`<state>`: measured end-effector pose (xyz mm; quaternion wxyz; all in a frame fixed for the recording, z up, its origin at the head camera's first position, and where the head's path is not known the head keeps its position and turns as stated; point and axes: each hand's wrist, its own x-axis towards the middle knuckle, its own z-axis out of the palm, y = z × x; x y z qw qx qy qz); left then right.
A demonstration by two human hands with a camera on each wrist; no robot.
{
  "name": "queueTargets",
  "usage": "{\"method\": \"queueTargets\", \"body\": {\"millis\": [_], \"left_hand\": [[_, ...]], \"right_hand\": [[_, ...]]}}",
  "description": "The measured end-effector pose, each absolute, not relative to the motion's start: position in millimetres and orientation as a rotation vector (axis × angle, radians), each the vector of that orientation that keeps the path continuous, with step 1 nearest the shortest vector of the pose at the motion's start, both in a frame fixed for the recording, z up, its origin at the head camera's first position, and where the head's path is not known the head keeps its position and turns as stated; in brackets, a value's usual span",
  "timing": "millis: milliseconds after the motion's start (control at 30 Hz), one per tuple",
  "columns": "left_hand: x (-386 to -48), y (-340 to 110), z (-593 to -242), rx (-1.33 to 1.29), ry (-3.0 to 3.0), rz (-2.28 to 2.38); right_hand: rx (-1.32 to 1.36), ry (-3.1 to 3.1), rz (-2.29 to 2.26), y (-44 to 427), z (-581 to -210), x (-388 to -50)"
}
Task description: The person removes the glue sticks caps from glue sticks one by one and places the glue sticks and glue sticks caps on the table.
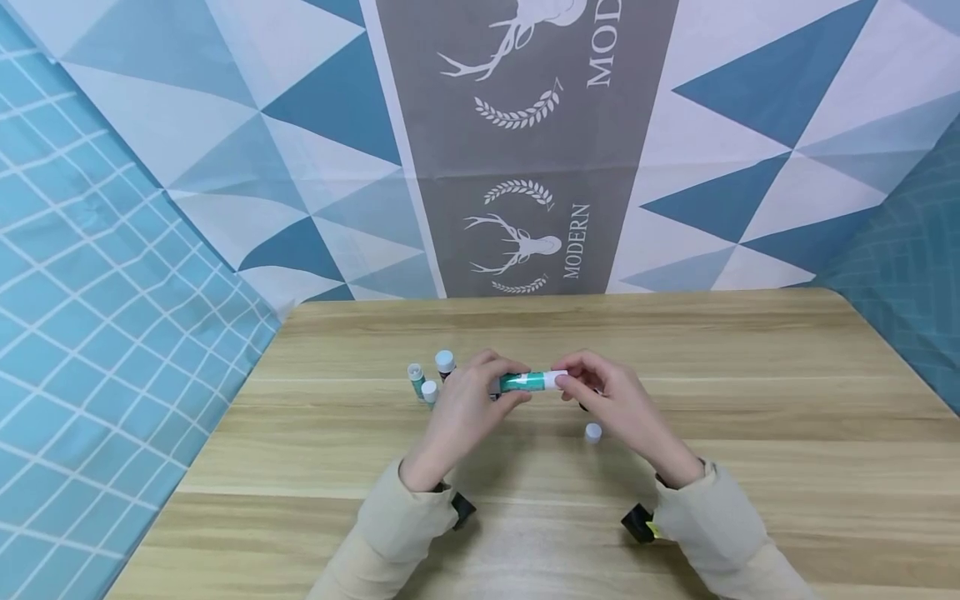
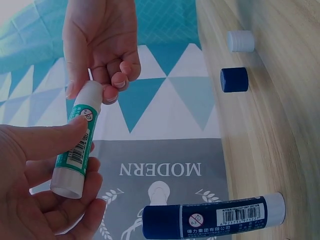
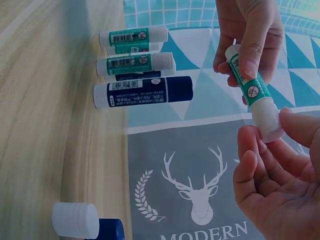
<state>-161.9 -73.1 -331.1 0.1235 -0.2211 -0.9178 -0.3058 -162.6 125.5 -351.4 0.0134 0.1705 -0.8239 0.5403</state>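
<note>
A green glue stick (image 1: 523, 382) with white ends is held level above the table between both hands. My left hand (image 1: 468, 396) grips its green body, thumb on one side and fingers on the other. The right hand (image 1: 611, 396) pinches the white end (image 3: 267, 120) between thumb and fingers. A white cap (image 1: 592, 432) lies on the table beneath the right hand, with a dark blue cap (image 2: 234, 80) beside it. Close to the left hand, several other glue sticks stand upright, among them a green one (image 3: 132, 37) and a dark blue one (image 3: 142, 91).
The wooden table (image 1: 300, 467) reaches back to a patterned cloth backdrop (image 1: 517, 150). Blue checked cloth (image 1: 90, 333) hangs along the left side. Part of the upright group is hidden behind the left hand in the head view.
</note>
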Motion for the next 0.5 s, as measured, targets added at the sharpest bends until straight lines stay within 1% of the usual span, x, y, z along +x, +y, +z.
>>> {"method": "queueTargets", "body": {"millis": [500], "left_hand": [[-159.9, -75.1, -331.7, -0.660, -2.651, -0.922]], "right_hand": [[0.554, -2.558, 1.642, 126.0, -349.6, -160.6]]}}
